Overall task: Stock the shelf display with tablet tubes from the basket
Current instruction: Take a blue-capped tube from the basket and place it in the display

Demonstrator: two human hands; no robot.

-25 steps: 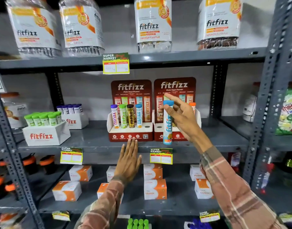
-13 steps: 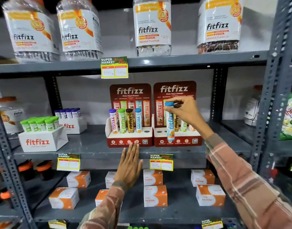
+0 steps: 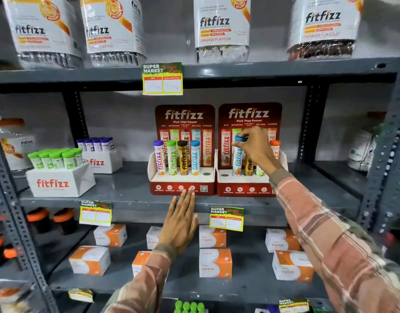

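My right hand (image 3: 255,147) is up at the right display stand (image 3: 244,184) on the middle shelf (image 3: 117,190), fingers pinched around the blue cap of a blue tablet tube (image 3: 237,158). The tube stands upright with its foot down in the stand's white tray, second hole from the left; the hole to its left is bare. Just to its right, partly hidden behind my wrist, a dark-and-gold tube (image 3: 248,166) and a green one stand in the same tray, and an orange-capped tube (image 3: 274,146) shows at the far right end.

My left hand (image 3: 179,224) is open and flat, fingers together, holding nothing, its fingertips touching the red front edge of the left display stand (image 3: 183,188). That stand holds four upright tubes, purple, green, brown and blue capped, with one bare hole at its right end.

I cannot see the basket from here
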